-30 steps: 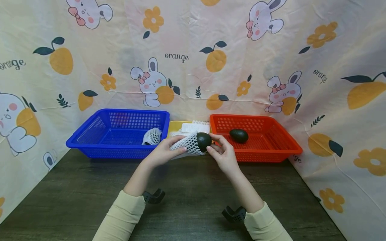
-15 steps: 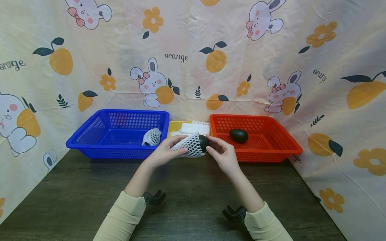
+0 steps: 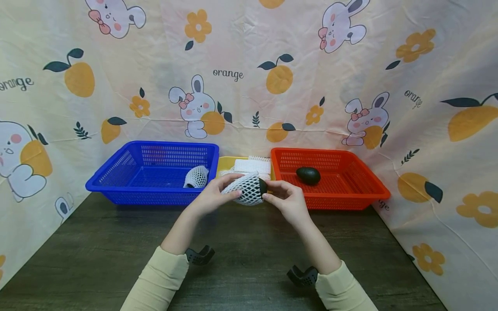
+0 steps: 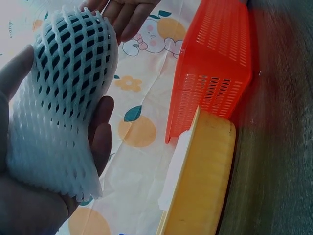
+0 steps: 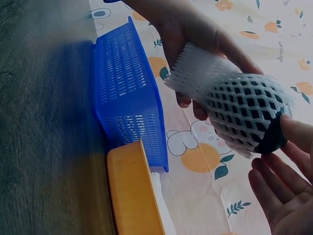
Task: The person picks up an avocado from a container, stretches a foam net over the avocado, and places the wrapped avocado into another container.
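In the head view my left hand (image 3: 215, 193) grips a white foam net sleeve (image 3: 243, 190). A dark green avocado (image 5: 272, 139) sits most of the way inside it, with one dark end bare. My right hand (image 3: 287, 198) holds that bare end between thumb and fingers. In the left wrist view the sleeve's tail hangs loose and narrow near the palm. A second avocado (image 3: 308, 175) lies in the red basket (image 3: 342, 195). Inside the blue basket (image 3: 151, 195), a sleeved avocado (image 3: 196, 176) rests at the right side.
Between the two baskets stands a yellow bin (image 3: 225, 163) with several white foam sleeves (image 3: 252, 165). All three stand at the back of a dark wooden table (image 3: 241, 259), against a printed cloth (image 3: 249, 103).
The avocado has gone deeper into the foam sleeve, leftward, and less of its dark end shows. My right hand has shifted slightly left with it. The baskets have not moved.
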